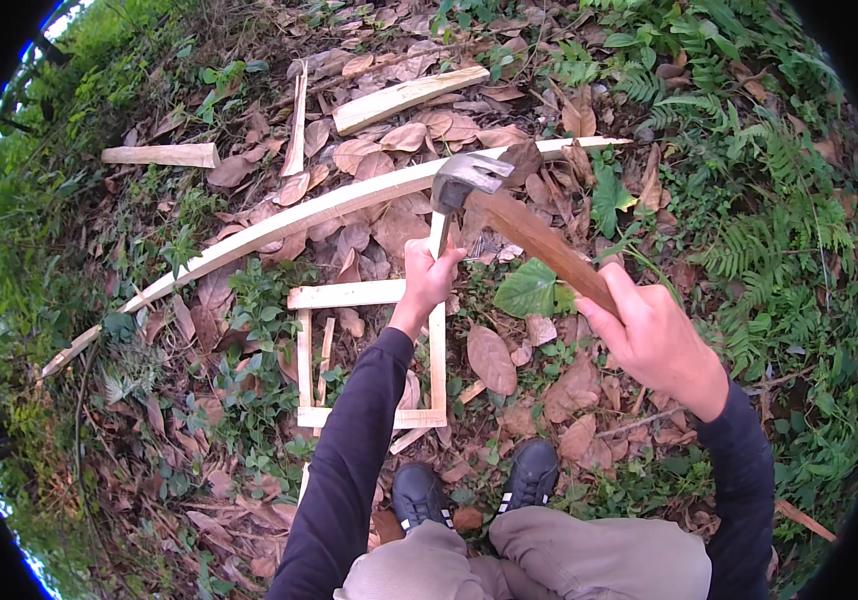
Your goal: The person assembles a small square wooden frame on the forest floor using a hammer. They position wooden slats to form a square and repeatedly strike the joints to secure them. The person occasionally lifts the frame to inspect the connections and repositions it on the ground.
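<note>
My right hand (pixel 649 335) is closed around the brown wooden handle of a claw hammer (pixel 549 248). The hammer's metal head is over the upper end of a pale wooden stick (pixel 439 234); whether they touch, I cannot tell. My left hand (pixel 427 278) grips that stick just below the hammer head. Under and beside my left hand lies a rectangular frame (pixel 349 294) of pale wood strips, on the leafy ground. My left wrist hides part of its far right corner, so how the stick meets the frame is unclear.
A long pale wooden strip (pixel 299 217) crosses the ground beyond the frame. Farther off lie a split piece of wood (pixel 409 98), a thin upright-looking splinter (pixel 297 125) and a short log piece (pixel 161 155). Ferns (pixel 749 250) grow at right. My shoes (pixel 529 478) stand near the frame.
</note>
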Tool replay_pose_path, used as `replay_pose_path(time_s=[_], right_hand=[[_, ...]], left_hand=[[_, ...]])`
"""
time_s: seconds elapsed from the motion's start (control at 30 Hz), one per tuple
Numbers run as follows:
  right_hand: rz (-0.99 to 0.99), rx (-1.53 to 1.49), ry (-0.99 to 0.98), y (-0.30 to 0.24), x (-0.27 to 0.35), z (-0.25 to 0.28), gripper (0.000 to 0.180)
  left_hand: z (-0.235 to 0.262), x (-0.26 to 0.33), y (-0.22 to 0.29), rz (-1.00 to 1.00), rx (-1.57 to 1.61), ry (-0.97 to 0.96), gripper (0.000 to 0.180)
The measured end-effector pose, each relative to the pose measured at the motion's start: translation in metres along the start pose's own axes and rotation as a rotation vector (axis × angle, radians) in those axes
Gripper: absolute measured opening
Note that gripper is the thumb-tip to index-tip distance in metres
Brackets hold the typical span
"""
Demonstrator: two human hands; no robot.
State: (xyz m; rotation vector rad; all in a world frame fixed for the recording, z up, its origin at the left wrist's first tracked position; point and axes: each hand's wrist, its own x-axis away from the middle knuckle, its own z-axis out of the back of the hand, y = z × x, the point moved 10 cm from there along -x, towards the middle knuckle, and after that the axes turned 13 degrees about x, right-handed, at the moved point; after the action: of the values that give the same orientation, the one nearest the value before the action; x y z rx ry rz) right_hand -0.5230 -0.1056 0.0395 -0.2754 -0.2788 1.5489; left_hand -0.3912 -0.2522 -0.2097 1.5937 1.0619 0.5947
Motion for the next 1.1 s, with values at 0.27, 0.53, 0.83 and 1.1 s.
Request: replay_pose_path(time_s=[0.27,0.53,0.83,1.1], right_hand=[[-0.004,-0.083,0.088,-0.005,-0.002,0.006,0.021],[-0.061,-0.127,0.056,-0.001,-0.007,-0.005,0.022],[-0.129,-0.215,0.07,0.0,-0.003,-0.012,0.02],[-0.02,-0.154,0.078,-0.006,0.001,-0.012,0.022]], left_hand=[[0.007,0.001,-0.006,0.006,0.021,0.015,0.032],[0.01,-0.003,-0.019,0.105,0.137,-0.028,0.033],[0.004,0.0,0.004,0.129,0.048,-0.111,0.023],[0.001,0.0,0.039,-0.102,-0.109,0.126,0.034]])
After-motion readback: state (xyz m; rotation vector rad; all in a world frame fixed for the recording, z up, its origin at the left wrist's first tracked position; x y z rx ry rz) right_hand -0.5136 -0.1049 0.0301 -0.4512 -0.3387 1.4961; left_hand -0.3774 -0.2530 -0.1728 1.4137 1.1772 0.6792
